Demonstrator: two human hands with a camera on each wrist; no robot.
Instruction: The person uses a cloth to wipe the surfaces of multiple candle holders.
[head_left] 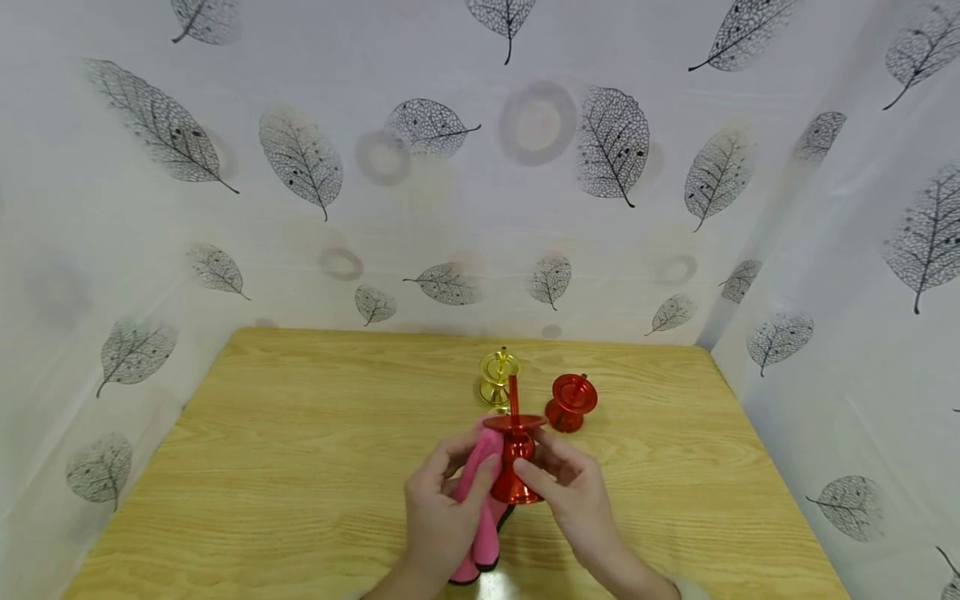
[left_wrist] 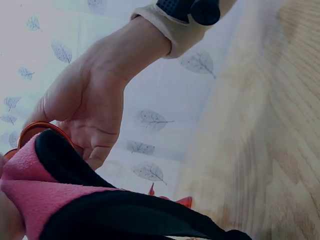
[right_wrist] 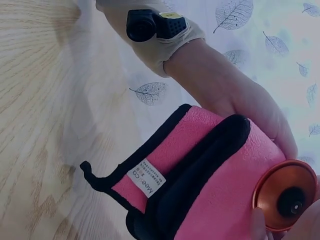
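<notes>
My right hand (head_left: 581, 496) grips a shiny red candle holder (head_left: 519, 485), its thumb on the flared base. The holder stands upright in the head view, with a wide dish and a thin stem rising above it. My left hand (head_left: 444, 510) holds a pink cloth (head_left: 486, 542) with black edging, bunched against the holder's left side. From the right wrist view, the holder's round base (right_wrist: 270, 195) faces the camera and the cloth (right_wrist: 215, 200) hangs folded, showing a white label (right_wrist: 146, 178). Some fingers are hidden behind the cloth and the holder.
Beyond my hands, a gold candle holder (head_left: 495, 387) stands on the wooden table (head_left: 300, 433). To its right is another red candle holder (head_left: 572, 402). White sheeting (head_left: 465, 217) printed with grey leaves closes off the back and both sides.
</notes>
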